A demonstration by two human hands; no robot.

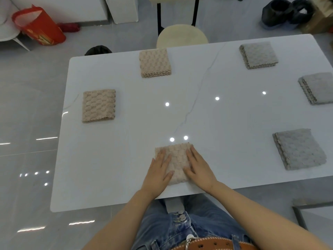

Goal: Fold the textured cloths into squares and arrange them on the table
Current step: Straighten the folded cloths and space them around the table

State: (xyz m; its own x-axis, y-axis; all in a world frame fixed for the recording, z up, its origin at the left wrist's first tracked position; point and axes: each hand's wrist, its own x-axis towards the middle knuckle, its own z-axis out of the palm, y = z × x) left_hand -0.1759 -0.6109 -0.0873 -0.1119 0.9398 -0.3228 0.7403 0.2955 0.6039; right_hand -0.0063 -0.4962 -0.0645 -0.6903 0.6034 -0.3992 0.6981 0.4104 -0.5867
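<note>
Both hands lie flat with straight fingers, the left hand (159,168) and right hand (199,166) pressing a folded beige cloth (177,160) at the lower centre of the white counter (216,114). Five other folded cloths sit well apart around it.

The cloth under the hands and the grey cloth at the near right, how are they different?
The beige cloth is pressed flat under the left hand and right hand; the grey cloth lies untouched. The beige cloth sits near the table's front edge, the grey cloth near its right edge. Both are textured, folded squares.
</note>
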